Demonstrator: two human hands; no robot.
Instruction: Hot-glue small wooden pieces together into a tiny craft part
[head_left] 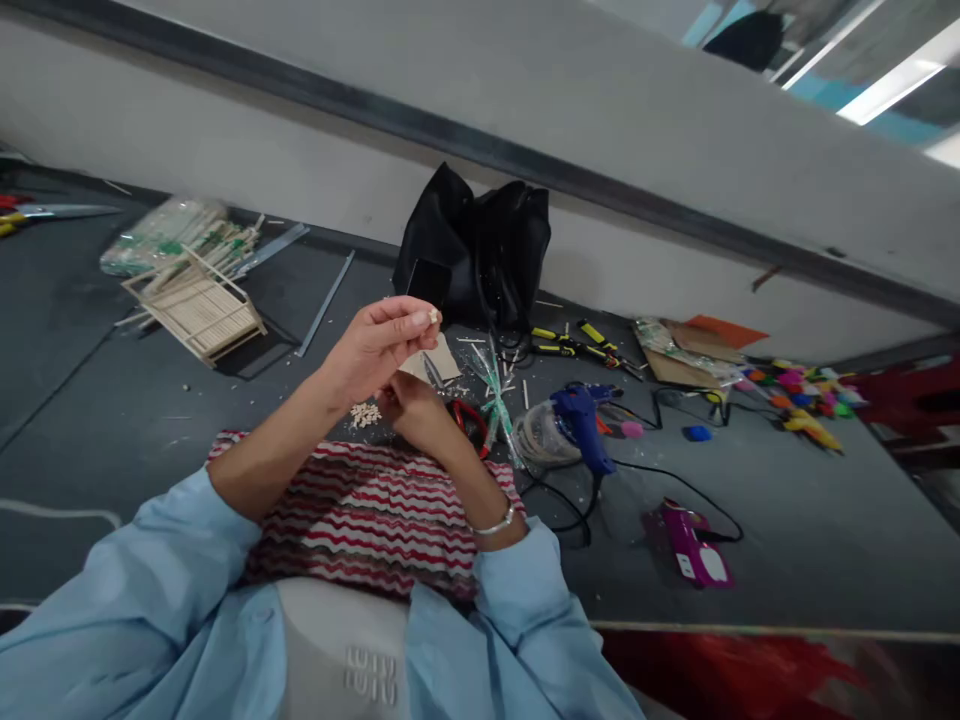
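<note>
My left hand (384,342) is raised over the table, its thumb and forefinger pinching a small pale wooden piece (433,316). Just below it my right hand (414,408) is curled; its fingertips are partly covered, and whatever they hold is hidden. A heap of small cut wooden pieces (365,414) lies left of my right hand. Beyond the hands is a beige card (444,362) with a grey pointed blade resting over it. Red handles (470,424), apparently of a cutting tool, show beside my right wrist. A striped cloth (360,510) lies under my forearms.
A stick-built model (202,312) and a bag of sticks (169,235) are at left, near a metal ruler (326,303). A black bag (476,245) stands against the wall. To the right are pliers (574,345), a blue glue gun (585,420), a purple box (694,545) and pompoms (802,388).
</note>
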